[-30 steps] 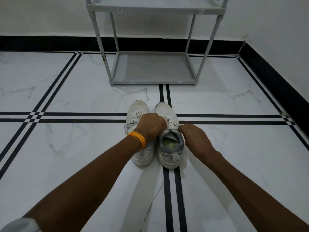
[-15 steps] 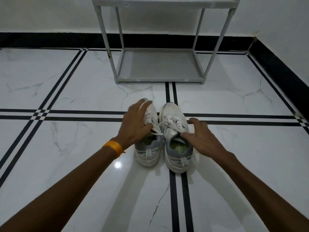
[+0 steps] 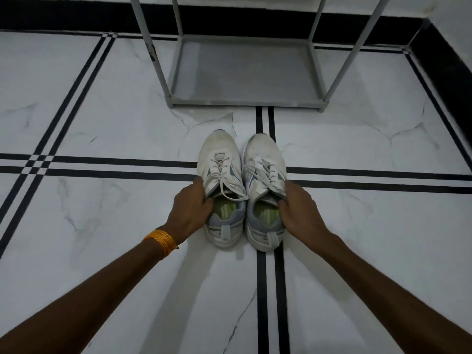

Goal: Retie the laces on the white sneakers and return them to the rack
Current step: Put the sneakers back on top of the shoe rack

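Two white sneakers stand side by side on the floor, toes pointing away from me toward the rack. My left hand (image 3: 192,209) grips the left sneaker (image 3: 221,172) at its outer collar, fingers hooked into the opening. My right hand (image 3: 297,210) grips the right sneaker (image 3: 264,169) the same way on its outer side. Laces lie across both tongues, and one loose lace end trails over the left sneaker's opening. The grey shoe rack (image 3: 245,102) stands just beyond the toes, its bottom shelf bare.
White marble floor with black double stripes (image 3: 107,166) crossing under the sneakers. A black skirting (image 3: 439,57) and wall run along the back and the right side, close to the rack. An orange band sits on my left wrist (image 3: 162,240).
My left hand has left the right sneaker's laces and moved to the left sneaker's collar. My right hand has closed on the right sneaker's collar. The view has come closer to the rack.
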The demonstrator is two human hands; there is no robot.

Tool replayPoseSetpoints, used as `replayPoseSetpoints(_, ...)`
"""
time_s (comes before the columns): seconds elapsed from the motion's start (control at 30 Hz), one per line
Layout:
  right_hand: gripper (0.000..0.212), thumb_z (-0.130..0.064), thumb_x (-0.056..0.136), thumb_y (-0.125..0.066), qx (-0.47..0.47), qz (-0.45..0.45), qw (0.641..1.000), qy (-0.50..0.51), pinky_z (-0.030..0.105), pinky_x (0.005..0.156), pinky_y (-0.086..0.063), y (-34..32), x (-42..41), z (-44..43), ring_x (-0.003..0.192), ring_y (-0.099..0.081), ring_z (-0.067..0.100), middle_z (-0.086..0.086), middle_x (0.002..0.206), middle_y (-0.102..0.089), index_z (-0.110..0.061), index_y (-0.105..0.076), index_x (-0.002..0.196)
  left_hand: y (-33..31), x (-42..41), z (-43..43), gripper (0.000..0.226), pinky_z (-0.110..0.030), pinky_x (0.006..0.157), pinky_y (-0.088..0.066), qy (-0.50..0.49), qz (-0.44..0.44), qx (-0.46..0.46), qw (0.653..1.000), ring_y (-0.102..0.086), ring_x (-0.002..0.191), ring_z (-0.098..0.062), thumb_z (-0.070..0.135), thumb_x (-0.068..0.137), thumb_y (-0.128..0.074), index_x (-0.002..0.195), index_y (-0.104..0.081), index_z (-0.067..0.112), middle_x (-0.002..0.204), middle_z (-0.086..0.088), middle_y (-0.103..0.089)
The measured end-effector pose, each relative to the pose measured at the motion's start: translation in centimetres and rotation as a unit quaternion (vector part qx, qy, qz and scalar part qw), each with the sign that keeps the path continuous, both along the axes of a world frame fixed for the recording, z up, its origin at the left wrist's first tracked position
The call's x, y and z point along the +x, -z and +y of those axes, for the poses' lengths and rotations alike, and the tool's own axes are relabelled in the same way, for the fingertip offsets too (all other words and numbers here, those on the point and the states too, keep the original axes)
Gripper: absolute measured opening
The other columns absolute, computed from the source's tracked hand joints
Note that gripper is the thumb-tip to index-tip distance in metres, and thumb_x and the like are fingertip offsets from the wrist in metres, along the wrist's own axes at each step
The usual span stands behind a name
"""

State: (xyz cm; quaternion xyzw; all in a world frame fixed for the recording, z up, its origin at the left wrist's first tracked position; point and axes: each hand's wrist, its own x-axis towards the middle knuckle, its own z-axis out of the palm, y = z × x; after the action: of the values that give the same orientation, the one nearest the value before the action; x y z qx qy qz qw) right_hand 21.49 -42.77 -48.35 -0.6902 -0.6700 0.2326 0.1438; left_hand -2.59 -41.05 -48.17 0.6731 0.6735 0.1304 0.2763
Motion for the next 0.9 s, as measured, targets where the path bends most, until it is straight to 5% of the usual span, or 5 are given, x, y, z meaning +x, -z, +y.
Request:
replayPoseSetpoints(0.3, 0.047, -0.016, 0.088, -0.031, -0.030, 0.086, 0.996, 0.025, 0.036, 0.089, -0.047, -12.0, 0.9, -4.0, 0.102, -0.054, 0.025, 0.012, 0.119, -0.055, -0.009, -0.044, 0.133, -12.2, 1.0, -3.0, 0.051, -0.033, 0.101, -0.044, 0.050, -0.057, 0.016, 0.997, -0.058, 0.118, -0.031, 0.017, 0.094, -0.051, 0.143, -0.037, 0.007, 0.136, -0.013, -0.057)
replayPoseSetpoints(0.7, 0.039, -0.010, 0.093, -0.037, -0.023, 0.095, 0.995, 0.033, 0.036, 0.080, -0.048, -44.6, 2.9, 0.8, 0.096, -0.055, 0.025, 0.011, 0.112, -0.053, -0.007, -0.043, 0.132, -44.8, 3.0, 1.4, 0.046, -0.037, 0.098, -0.051, 0.020, -0.094, 0.012, 0.995, -0.060, 0.110, -0.023, 0.013, 0.092, -0.050, 0.137, -0.040, 0.015, 0.129, -0.005, -0.060)
replayPoseSetpoints(0.9, 0.041, -0.005, 0.093, -0.041, -0.001, 0.063, 0.997, 0.032, 0.038, 0.082, -0.048, -52.3, 3.8, 11.4, 0.099, -0.057, 0.031, 0.014, 0.121, -0.053, -0.007, -0.042, 0.134, -51.6, 4.3, 10.7, 0.050, -0.044, 0.100, -0.050, -0.006, -0.090, 0.032, 0.995, -0.060, 0.113, -0.026, 0.007, 0.089, -0.050, 0.137, -0.040, 0.019, 0.130, -0.005, -0.061)
